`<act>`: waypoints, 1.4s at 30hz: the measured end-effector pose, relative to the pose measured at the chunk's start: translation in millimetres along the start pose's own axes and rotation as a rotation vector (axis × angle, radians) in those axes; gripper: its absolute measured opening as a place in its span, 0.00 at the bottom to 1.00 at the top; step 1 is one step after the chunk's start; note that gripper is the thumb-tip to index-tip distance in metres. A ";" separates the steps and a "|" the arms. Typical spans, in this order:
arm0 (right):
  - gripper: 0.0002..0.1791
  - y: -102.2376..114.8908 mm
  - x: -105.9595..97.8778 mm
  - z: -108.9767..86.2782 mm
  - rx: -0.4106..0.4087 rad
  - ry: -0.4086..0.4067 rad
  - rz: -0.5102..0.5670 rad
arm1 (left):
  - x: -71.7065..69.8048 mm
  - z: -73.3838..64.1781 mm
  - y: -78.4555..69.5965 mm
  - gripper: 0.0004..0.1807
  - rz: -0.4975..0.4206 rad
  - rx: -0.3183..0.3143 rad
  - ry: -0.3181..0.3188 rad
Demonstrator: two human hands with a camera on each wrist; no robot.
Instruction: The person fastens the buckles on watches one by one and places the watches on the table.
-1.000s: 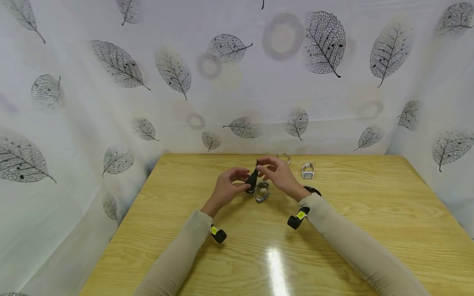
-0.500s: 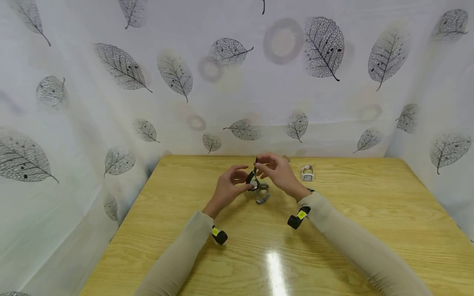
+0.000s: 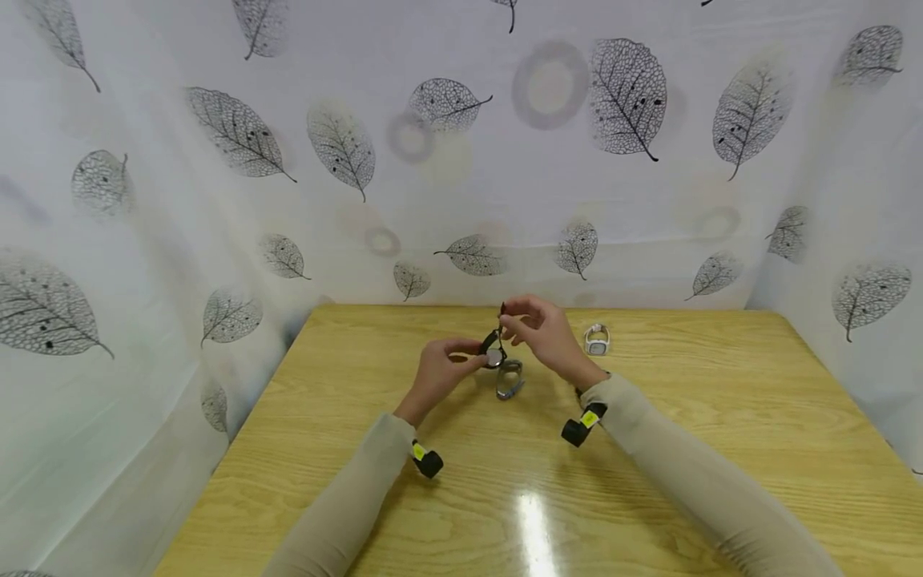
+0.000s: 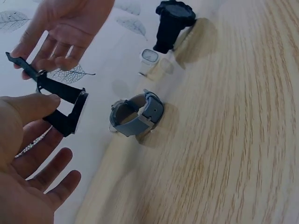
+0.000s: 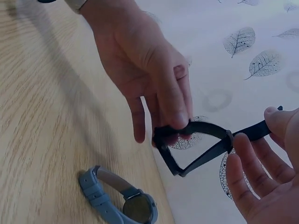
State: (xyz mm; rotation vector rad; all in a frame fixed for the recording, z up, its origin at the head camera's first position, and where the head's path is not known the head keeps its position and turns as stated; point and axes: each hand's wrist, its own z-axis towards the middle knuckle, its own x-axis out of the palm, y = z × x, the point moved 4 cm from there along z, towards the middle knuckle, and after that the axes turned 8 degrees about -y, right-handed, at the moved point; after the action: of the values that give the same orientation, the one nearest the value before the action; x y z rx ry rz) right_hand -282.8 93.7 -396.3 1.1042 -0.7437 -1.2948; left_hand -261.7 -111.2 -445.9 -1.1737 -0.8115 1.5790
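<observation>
A black wristwatch (image 3: 493,357) hangs between my hands above the table, its pale disc facing up toward the head camera. My left hand (image 3: 449,373) pinches it near the case between thumb and fingers; in the left wrist view the other fingers are spread. With thumb and fingertips, my right hand (image 3: 546,336) pinches the free strap end. The black strap (image 5: 205,156) forms a loop passing through its buckle. Just below, a blue-grey watch (image 4: 152,109) lies on its side on the table, its strap closed in a ring, touched by neither hand.
A white watch (image 3: 597,346) stands on the table to the right of my right hand. Another black watch (image 4: 175,18) lies near my right wrist, mostly hidden in the head view. A leaf-patterned curtain (image 3: 461,176) hangs behind the wooden table (image 3: 346,377).
The black watch has turned between my hands, so its pale disc and strap loop now show. My right hand has raised the strap end slightly; my left hand stays nearly in place.
</observation>
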 end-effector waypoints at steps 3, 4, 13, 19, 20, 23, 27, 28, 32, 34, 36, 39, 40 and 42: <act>0.17 -2.8 -1.7 -0.5 -0.049 -0.007 -0.078 | -1.3 0.4 2.9 0.13 -0.051 -0.027 -0.003; 0.17 -3.8 -2.3 -0.6 -0.066 -0.006 -0.106 | -1.5 0.4 2.9 0.13 -0.070 -0.025 0.000; 0.15 -6.5 2.8 -6.0 -0.146 0.088 -0.296 | -1.3 -0.8 -2.8 0.15 -0.153 -0.026 0.033; 0.13 -5.4 5.6 -8.3 -0.169 0.146 -0.389 | -3.0 -0.1 -2.1 0.15 -0.143 -0.055 0.012; 0.13 -5.2 5.5 -8.6 -0.173 0.156 -0.396 | -3.6 0.1 -1.9 0.14 -0.141 -0.061 0.007; 0.13 -6.1 5.5 -8.4 -0.178 0.185 -0.413 | -5.0 0.2 -2.2 0.14 -0.136 -0.073 0.002; 0.12 -7.4 7.4 -7.5 -0.192 0.217 -0.436 | -5.4 -0.1 -4.1 0.14 -0.135 -0.059 0.020; 0.12 -7.6 8.3 -7.3 -0.203 0.223 -0.444 | -5.2 -0.2 -4.5 0.14 -0.133 -0.054 0.024; 0.11 -6.8 11.5 -7.3 -0.233 0.234 -0.474 | -4.9 -0.9 -4.5 0.13 -0.129 -0.049 0.026; 0.10 -6.2 13.0 -7.5 -0.244 0.237 -0.487 | -4.9 -1.2 -3.8 0.13 -0.127 -0.052 0.025; 0.10 -6.0 13.9 -7.9 -0.245 0.238 -0.496 | -5.0 -1.1 -2.8 0.13 -0.125 -0.052 0.025; 0.10 -6.3 14.8 -8.5 -0.246 0.245 -0.512 | -5.1 -1.1 -1.8 0.12 -0.121 -0.051 0.031; 0.10 -6.8 15.1 -8.7 -0.245 0.248 -0.517 | -5.0 -0.9 -1.4 0.12 -0.115 -0.048 0.035; 0.10 -8.1 15.7 -8.7 -0.243 0.256 -0.525 | -4.9 -1.1 -1.3 0.12 -0.107 -0.045 0.044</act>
State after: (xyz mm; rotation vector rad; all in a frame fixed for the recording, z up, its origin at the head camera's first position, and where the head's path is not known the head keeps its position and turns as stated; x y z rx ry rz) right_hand -275.0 80.9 -409.0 1.2788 -0.0957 -1.5895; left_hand -259.8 -115.5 -443.6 -1.1733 -0.8703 1.4495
